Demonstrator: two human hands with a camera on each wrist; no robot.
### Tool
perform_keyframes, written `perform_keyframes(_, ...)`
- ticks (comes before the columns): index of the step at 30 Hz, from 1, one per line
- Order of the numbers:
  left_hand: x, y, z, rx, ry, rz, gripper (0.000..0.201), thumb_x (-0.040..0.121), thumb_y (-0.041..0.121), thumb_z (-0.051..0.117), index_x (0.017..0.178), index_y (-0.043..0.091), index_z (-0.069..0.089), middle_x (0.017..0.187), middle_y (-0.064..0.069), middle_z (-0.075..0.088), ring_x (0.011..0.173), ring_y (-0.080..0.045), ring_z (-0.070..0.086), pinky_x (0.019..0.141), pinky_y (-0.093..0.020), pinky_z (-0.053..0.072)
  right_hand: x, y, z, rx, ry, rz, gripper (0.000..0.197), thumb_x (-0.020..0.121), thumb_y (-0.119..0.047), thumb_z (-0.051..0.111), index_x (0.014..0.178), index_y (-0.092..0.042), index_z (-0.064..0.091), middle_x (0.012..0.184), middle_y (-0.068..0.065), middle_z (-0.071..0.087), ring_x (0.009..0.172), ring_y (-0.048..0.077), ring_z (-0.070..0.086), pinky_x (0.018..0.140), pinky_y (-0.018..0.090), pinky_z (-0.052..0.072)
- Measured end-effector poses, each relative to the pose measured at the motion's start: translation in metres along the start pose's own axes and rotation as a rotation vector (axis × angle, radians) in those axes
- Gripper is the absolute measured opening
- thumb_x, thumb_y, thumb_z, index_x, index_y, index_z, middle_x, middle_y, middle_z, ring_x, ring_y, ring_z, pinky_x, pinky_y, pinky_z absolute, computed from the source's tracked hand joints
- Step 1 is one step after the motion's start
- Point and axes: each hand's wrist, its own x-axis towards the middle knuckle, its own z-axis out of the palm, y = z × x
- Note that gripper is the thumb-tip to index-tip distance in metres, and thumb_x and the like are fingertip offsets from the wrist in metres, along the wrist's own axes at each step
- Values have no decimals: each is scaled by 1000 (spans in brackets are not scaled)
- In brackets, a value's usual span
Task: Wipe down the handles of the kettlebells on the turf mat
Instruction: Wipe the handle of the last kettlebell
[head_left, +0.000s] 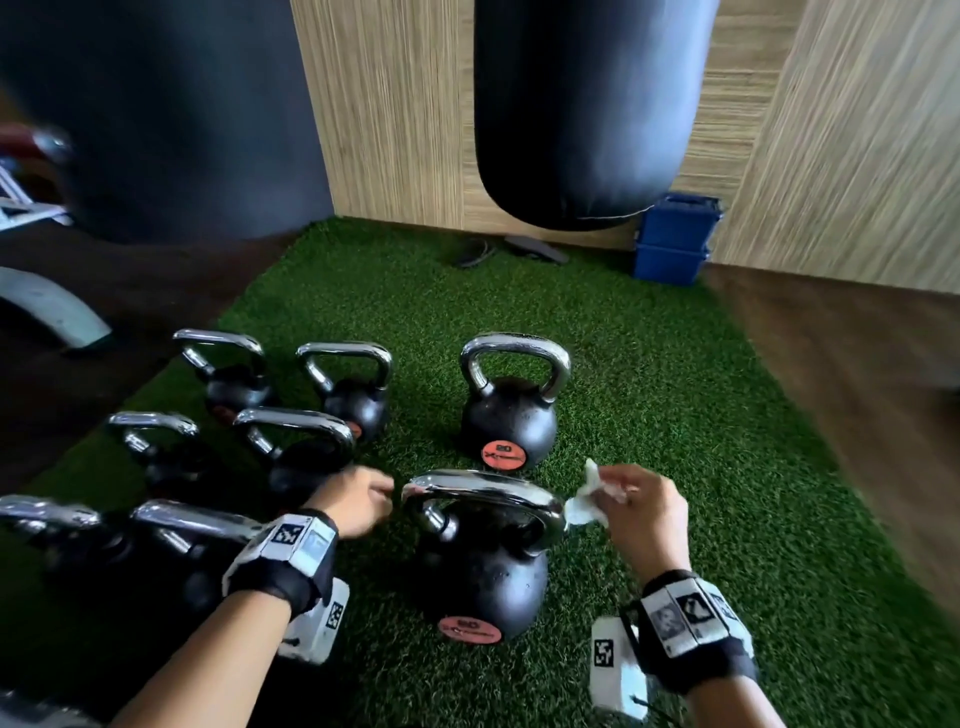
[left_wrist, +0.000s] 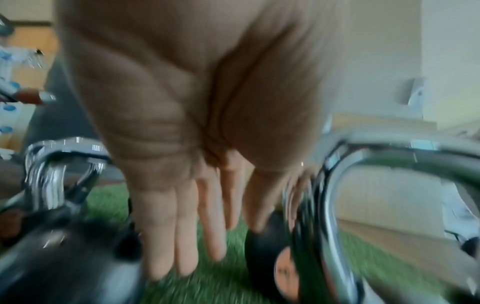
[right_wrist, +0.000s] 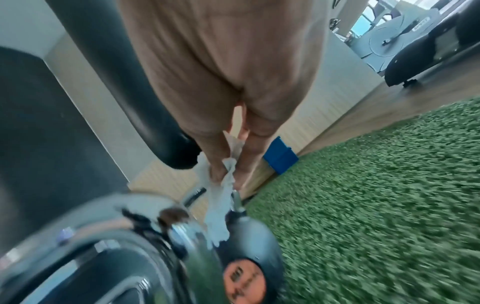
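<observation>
We have eight kettlebells on the turf mat (head_left: 649, 374); six sit along its left edge, two nearer the middle. Our right hand (head_left: 641, 512) pinches a white wipe (head_left: 584, 506) that touches the right end of the near handle (head_left: 480, 491). Our left hand (head_left: 356, 501) is empty with straight fingers, just beside the handle's left end. We think we are working on this handle now. We cannot tell which other handles are already clean, so some may be left. Only the head view shows all the kettlebells. The left wrist view shows the flat fingers (left_wrist: 182, 236). The right wrist view shows the wipe squeezed between fingers (right_wrist: 217, 164).
</observation>
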Motion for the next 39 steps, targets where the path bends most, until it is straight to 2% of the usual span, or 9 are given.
perform_keyframes(3, -15, 18, -35, -442, 383, 206, 20, 96, 19, 69, 109, 31, 77, 103, 3, 79, 89, -8, 71, 82, -16, 49, -3, -31, -15, 143, 28, -126, 11, 80, -24, 81, 90, -27, 76, 83, -15, 74, 67, -5, 65, 54, 8, 43)
perform_keyframes(10, -52, 91, -41, -1052, -208, 351, 47, 89, 49, 64, 118, 14, 74, 114, -8, 77, 104, -22, 75, 79, -25, 61, -29, -94, -3, 371, -79, -343, 25, 68, -23, 91, 82, -25, 70, 81, -13, 74, 74, 4, 69, 69, 21, 56)
perform_keyframes(16, -57, 88, -23, -1184, -290, 457, 41, 75, 36, 80, 114, 23, 79, 115, -8, 77, 101, -19, 75, 75, -25, 61, -36, -99, 13, 217, 90, -439, 35, 63, -27, 92, 81, -21, 62, 82, -14, 60, 74, 4, 54, 66, 22, 44)
perform_keyframes(21, -48, 78, -24, -941, -22, 489, 27, 81, 31, 81, 108, 35, 80, 108, 6, 79, 101, -4, 73, 82, -15, 55, -29, -76, 9, 85, -165, -474, 66, 62, -30, 77, 122, -29, 49, 111, -9, 48, 103, 10, 48, 92, 32, 46)
perform_keyframes(24, -44, 72, -21, -557, 275, 586, 26, 87, 31, 80, 111, 38, 77, 109, 17, 76, 93, 17, 65, 80, -5, 47, -19, -43, 9, 23, -201, -206, 76, 65, -12, 82, 127, -22, 38, 118, 0, 50, 109, 21, 53, 92, 46, 51)
perform_keyframes(30, -50, 83, 10, -181, 327, 848, 31, 93, 20, 72, 124, 23, 73, 129, 17, 64, 119, 14, 56, 105, -4, 38, -30, 14, 38, 223, -666, 321, 65, 71, -5, 85, 129, -7, 54, 114, 11, 70, 97, 22, 66, 78, 33, 52)
perform_keyframes(33, -49, 70, 10, -208, 393, 833, 27, 94, 16, 71, 120, 23, 75, 123, 26, 63, 117, 17, 56, 104, -5, 40, -35, 17, 55, 131, -520, 213, 44, 68, -19, 90, 108, -20, 72, 98, 4, 77, 93, 21, 71, 82, 33, 56)
perform_keyframes(35, -47, 55, 6, -329, 414, 721, 25, 94, 17, 72, 116, 26, 77, 116, 35, 63, 114, 16, 60, 101, -8, 46, -38, 17, 58, 79, -413, 226, 30, 63, -36, 91, 85, -34, 72, 78, -12, 75, 75, 5, 69, 62, 19, 51)
perform_keyframes(39, -45, 39, 7, -336, 409, 686, 31, 96, 17, 70, 126, 24, 72, 127, 26, 64, 119, 13, 59, 100, -12, 49, -38, 25, 72, 111, -327, 274, 46, 46, -51, 91, 75, -34, 59, 77, -18, 66, 77, 3, 65, 65, 22, 52)
